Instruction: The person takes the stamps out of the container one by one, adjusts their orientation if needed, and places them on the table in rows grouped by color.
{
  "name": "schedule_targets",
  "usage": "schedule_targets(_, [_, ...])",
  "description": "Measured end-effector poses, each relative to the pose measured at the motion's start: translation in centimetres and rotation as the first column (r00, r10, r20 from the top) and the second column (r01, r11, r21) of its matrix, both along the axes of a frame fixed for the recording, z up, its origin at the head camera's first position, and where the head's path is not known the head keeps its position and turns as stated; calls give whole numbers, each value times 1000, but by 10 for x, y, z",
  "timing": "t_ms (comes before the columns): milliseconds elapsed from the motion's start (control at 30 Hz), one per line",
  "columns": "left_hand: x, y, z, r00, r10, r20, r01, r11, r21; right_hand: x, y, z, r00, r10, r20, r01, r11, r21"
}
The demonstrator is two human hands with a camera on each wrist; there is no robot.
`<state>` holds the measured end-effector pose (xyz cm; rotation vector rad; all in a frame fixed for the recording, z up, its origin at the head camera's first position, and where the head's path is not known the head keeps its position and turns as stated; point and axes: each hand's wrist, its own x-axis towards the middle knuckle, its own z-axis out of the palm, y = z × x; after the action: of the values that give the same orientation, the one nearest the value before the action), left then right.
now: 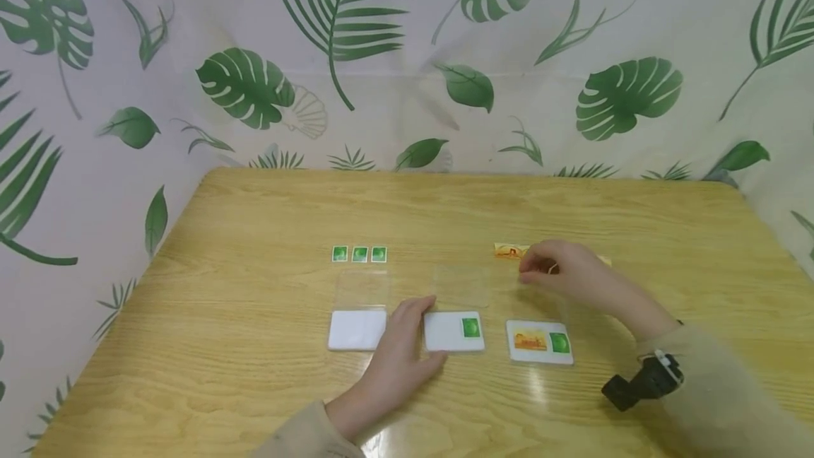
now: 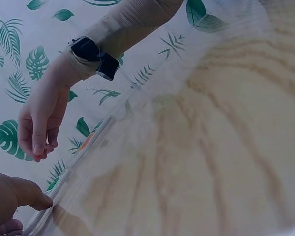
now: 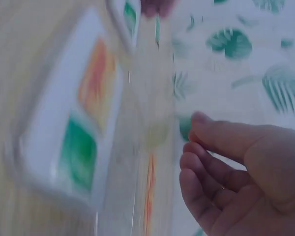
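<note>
My left hand (image 1: 400,355) spans the left end of a white card case (image 1: 443,334), its thumb at the near edge and its fingers at the far corner. A green square sticker (image 1: 470,327) sits at this case's right end. My right hand (image 1: 559,271) is above the wood, its thumb and fingertips drawn close together beside orange picture stickers (image 1: 508,251). In the right wrist view no sticker shows clearly between thumb (image 3: 226,137) and fingers. A further white case (image 1: 539,342) at the right bears one orange and one green sticker.
A plain white case (image 1: 356,329) lies left of the left hand. Clear plastic lids (image 1: 362,290) extend behind the cases. Several green stickers (image 1: 360,254) lie in a row farther back on the wooden table (image 1: 222,316). A leaf-patterned cloth (image 1: 381,90) hangs behind the table.
</note>
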<state>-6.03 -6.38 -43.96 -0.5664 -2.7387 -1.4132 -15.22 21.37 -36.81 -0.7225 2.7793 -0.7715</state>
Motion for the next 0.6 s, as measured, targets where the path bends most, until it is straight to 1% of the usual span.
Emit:
schedule_targets(67, [0,1,1,1000,-5,-5,5,1000,1,8,-16,0,995,96,15,-95,995,-29])
schedule_targets(133, [0,1,1,1000,-6,-12,6,1000,1,15,-28,-2,986,164,21,-164,986,-40])
schedule_targets(233, [0,1,1,1000,-9,-15,9,1000,1,22,-41,-6,976,217,24,-216,976,-30])
schedule_targets(400, [0,0,2,1000,-11,-26,11,1000,0,27,-51,-15,977,204,56,-204,979,-4])
schedule_targets(600, [0,0,1,1000,-12,-13,12,1000,-12,30,-59,-22,978,201,52,-201,980,4])
